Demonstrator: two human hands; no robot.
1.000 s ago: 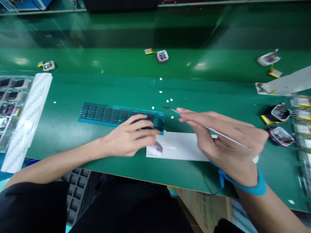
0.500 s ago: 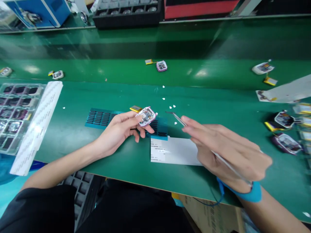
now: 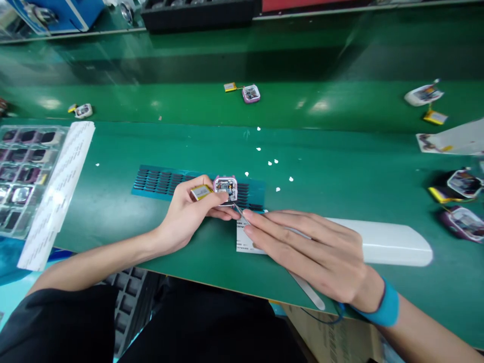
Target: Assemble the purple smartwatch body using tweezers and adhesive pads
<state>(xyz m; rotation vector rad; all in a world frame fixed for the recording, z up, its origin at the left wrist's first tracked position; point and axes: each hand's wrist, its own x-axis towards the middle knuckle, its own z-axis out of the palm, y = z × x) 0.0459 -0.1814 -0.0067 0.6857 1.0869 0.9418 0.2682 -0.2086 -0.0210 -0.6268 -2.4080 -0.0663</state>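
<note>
My left hand point(image 3: 192, 209) is closed on a small watch-like device housing point(image 3: 226, 187), its open side with the circuit board facing up. A yellow-edged battery point(image 3: 201, 191) lies beside the housing, against my fingers. My right hand point(image 3: 313, 247) pinches metal tweezers point(image 3: 308, 292), whose tips touch the lower edge of the housing. Under the left fingers lies a blue sheet point(image 3: 161, 182) with rows of dark strips. A white strip of backing paper point(image 3: 393, 242) runs beneath my right hand.
A clear tray point(image 3: 28, 176) of watch-like parts stands at the left with a printed paper strip point(image 3: 62, 186) along it. More open housings lie on the green bench, one at the back point(image 3: 250, 94) and another at the right point(image 3: 463, 222). Small white bits point(image 3: 276, 161) are scattered mid-bench.
My right hand has moved left and down, bringing the tweezers to the housing. The left hand has turned the housing more upright, and the battery now sits lower beside it.
</note>
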